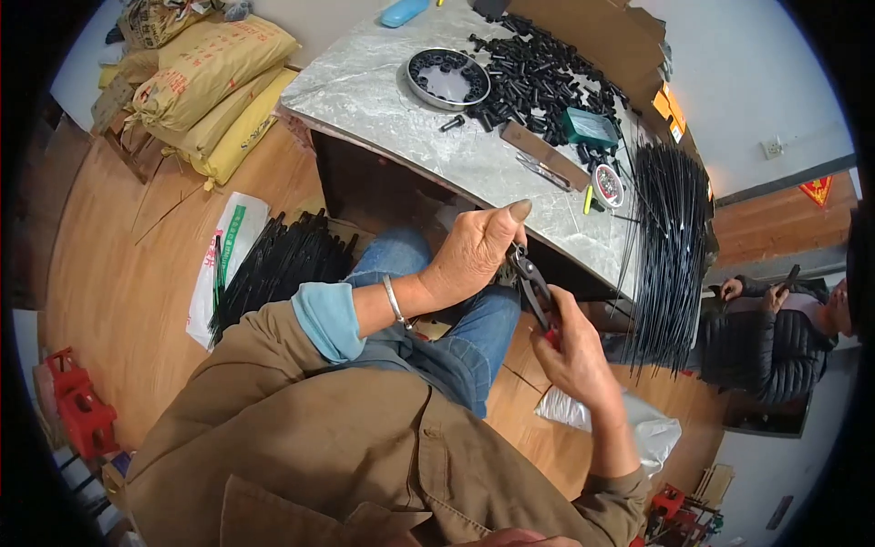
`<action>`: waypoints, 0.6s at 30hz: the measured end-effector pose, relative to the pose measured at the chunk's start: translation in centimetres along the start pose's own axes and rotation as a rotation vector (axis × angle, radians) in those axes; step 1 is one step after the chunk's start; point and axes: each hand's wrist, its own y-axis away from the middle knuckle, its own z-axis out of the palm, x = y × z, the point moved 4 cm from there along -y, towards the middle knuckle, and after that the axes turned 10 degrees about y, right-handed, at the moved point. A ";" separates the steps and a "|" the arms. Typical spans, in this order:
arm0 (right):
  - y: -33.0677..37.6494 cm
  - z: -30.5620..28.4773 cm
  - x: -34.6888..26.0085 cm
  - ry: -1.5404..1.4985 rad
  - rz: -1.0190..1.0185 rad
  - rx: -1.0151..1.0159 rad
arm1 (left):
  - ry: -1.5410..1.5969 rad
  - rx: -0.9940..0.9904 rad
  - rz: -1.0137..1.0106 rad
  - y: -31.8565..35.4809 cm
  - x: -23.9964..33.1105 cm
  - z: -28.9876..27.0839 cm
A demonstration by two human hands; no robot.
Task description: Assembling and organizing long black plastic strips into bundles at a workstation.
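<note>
My right hand [574,354] is wrapped around the red handles of a pair of pliers [530,278], whose dark jaws point up toward my left hand. My left hand [474,248] is closed, thumb uppermost, right at the plier tips. Something small and dark sits between its fingers and the jaws, too hidden to name. Both hands are over my lap, just before the edge of a grey marbled table [365,100]. On the tabletop are tweezers [544,171], a flat brown bar [538,153], a small bowl [609,187] of tiny pieces and a round dish [412,88] with black rings.
Black bolt-like parts [538,73] lie heaped around a green box [591,129]. Long thin black rods [670,255] overhang the table's right end; more black rods [283,264] lie on the floor at left. Yellow sacks [219,77] are stacked behind. Another person [770,351] sits at right.
</note>
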 end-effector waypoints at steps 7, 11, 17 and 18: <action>1.0 2.2 0.9 -0.635 0.247 -0.239 | 0.078 -0.067 -0.041 -0.3 -0.7 0.3; 0.9 1.9 0.2 -0.858 0.228 -0.385 | 0.098 -0.075 -0.062 -0.6 -1.2 0.4; 0.7 1.9 0.7 -0.874 0.222 -0.449 | 0.114 -0.120 -0.108 -0.8 -1.0 0.4; 0.6 1.8 0.6 -0.868 0.205 -0.410 | 0.125 -0.122 -0.121 -0.8 -0.9 0.4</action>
